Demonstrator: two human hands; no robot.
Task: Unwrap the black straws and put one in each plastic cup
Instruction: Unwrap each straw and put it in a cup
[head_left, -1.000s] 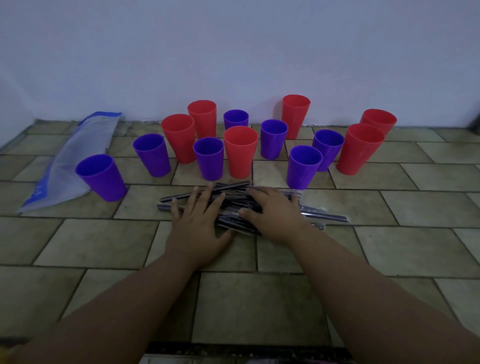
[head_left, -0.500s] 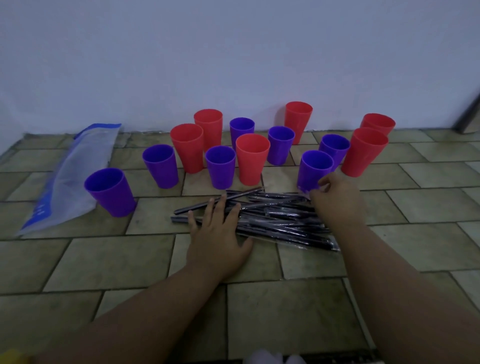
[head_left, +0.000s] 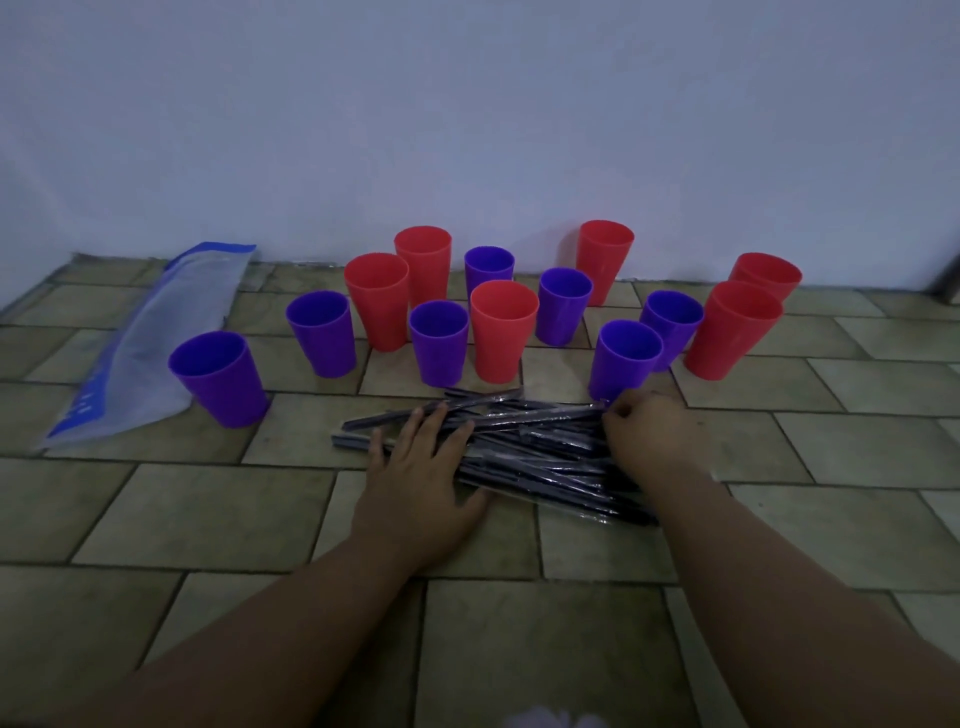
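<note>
Straws under both hands, cups standing beyond.
I am watching the left hand (head_left: 421, 478) pressing flat on the black straws (head_left: 545, 457), its grip spread wide. The right hand (head_left: 649, 436) is pinching a wrapped straw's end, its grip narrow, at the pile's right. The pile is lying on the floor (head_left: 208, 509) between both grips. Just beyond the right grip a purple cup (head_left: 626, 358) is standing upright, red cups (head_left: 503, 327) further back; a plastic bag (head_left: 156, 338) is lying well left of the left grip.
</note>
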